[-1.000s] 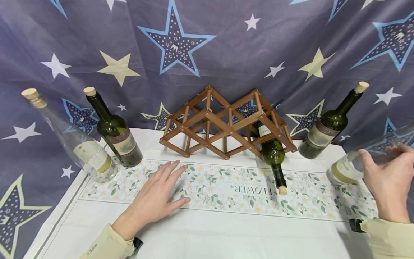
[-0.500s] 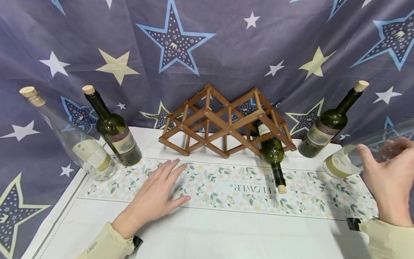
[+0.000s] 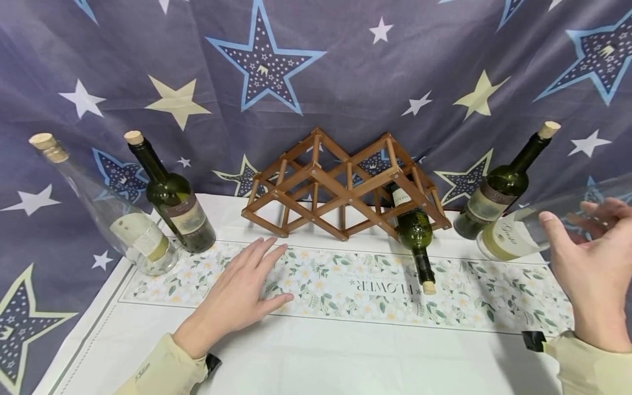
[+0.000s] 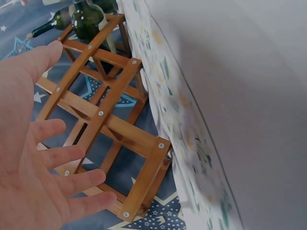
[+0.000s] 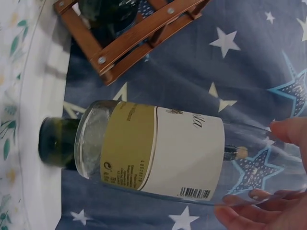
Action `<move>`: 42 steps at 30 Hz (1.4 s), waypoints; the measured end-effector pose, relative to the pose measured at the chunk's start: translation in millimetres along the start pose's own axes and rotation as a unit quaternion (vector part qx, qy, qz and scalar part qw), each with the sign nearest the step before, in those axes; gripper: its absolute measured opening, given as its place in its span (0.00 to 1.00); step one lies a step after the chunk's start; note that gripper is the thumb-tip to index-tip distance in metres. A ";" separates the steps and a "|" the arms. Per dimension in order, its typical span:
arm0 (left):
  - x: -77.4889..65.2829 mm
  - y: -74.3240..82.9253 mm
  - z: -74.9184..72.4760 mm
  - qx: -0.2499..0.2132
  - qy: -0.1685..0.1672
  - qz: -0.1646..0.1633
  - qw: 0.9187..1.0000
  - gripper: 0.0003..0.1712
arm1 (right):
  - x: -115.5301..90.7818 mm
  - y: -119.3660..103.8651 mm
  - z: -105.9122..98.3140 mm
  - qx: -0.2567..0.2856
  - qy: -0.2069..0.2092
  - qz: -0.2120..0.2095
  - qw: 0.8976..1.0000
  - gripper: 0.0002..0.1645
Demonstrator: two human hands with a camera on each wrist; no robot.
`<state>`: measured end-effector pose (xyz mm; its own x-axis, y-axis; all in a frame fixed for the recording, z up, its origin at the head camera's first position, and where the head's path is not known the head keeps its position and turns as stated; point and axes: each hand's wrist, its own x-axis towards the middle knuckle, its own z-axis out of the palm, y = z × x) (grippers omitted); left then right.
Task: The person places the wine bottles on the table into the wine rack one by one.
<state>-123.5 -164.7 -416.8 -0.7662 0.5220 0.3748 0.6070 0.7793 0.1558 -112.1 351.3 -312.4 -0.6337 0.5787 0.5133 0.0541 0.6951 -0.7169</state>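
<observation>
In the head view my right hand (image 3: 594,269) grips a clear glass wine bottle (image 3: 511,236) at the right, thumb on one side and fingers on the other. The bottle leans, its labelled base pointing left; the right wrist view shows its cream and gold label (image 5: 168,151) and the base standing off the table edge. My left hand (image 3: 237,291), fingers spread and holding nothing, is low over the floral strip in front of the wooden wine rack (image 3: 350,201). One green wine bottle (image 3: 415,227) lies in the rack's right part, corked neck toward me.
Another green bottle (image 3: 491,200) stands right of the rack, just behind the clear bottle's base. At the left stand a green bottle (image 3: 180,211) and a corked clear bottle (image 3: 140,236). A star-patterned cloth (image 3: 345,82) hangs behind the white table (image 3: 370,356).
My right hand has brought the clear bottle leftward, its base now overlapping the standing green bottle in the head view. The left hand has barely moved.
</observation>
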 end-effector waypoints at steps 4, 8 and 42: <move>4.7 2.2 -1.9 -0.001 0.005 0.004 1.000 0.54 | -2.1 -9.7 -0.5 0.034 0.000 -0.016 0.999 0.39; 8.5 4.9 -4.0 0.001 0.007 0.005 1.000 0.54 | -6.5 -16.1 -0.9 0.045 -0.007 -0.027 0.999 0.40; 42.5 21.8 -17.1 -0.027 0.056 0.030 0.998 0.55 | -48.3 -79.2 32.2 0.393 -0.106 -0.010 0.914 0.39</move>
<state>-139.2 -131.5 -381.9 -0.7017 0.5229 0.4839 0.6638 0.7265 0.1775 -110.6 254.5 -295.6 -0.7676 0.4160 0.4876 -0.4772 0.1368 -0.8681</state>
